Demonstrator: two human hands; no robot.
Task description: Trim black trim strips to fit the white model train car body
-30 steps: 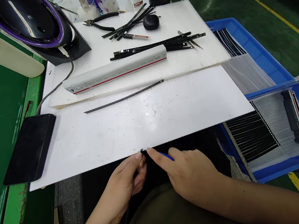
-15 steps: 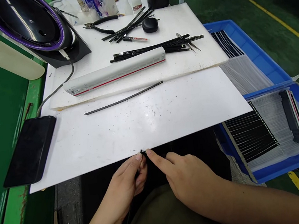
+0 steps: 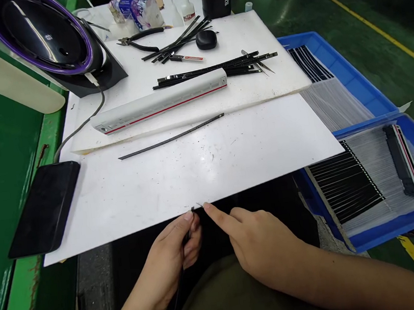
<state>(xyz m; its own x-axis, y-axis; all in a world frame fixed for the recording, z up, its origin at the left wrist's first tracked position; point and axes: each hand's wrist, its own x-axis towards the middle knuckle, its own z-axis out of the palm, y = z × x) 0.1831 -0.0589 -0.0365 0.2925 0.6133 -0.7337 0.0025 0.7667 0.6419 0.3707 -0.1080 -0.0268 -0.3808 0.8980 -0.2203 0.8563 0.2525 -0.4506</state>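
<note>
Just below the front edge of the white board (image 3: pixel 201 170), my left hand (image 3: pixel 173 259) is closed around a thin black strip (image 3: pixel 186 243) whose tip pokes up between my fingers. My right hand (image 3: pixel 261 245) pinches something tiny and thin right at that tip, forefinger stretched towards it; what it pinches is too small to name. A single long black strip (image 3: pixel 171 138) lies loose on the board beyond my hands. Behind it rests a long white bar with a red stripe (image 3: pixel 161 105).
Several black strips (image 3: pixel 216 66), black pliers (image 3: pixel 141 37), a small black case (image 3: pixel 205 39) and bottles sit at the back. A black phone (image 3: pixel 45 206) lies left, a purple-rimmed black device (image 3: pixel 50 36) behind it. Blue trays (image 3: pixel 381 235) with strip sheets stand right.
The blue thing seen under my right hand a second ago is out of sight. My right fingertip has drawn slightly away from the strip's tip, a fine sliver showing between them.
</note>
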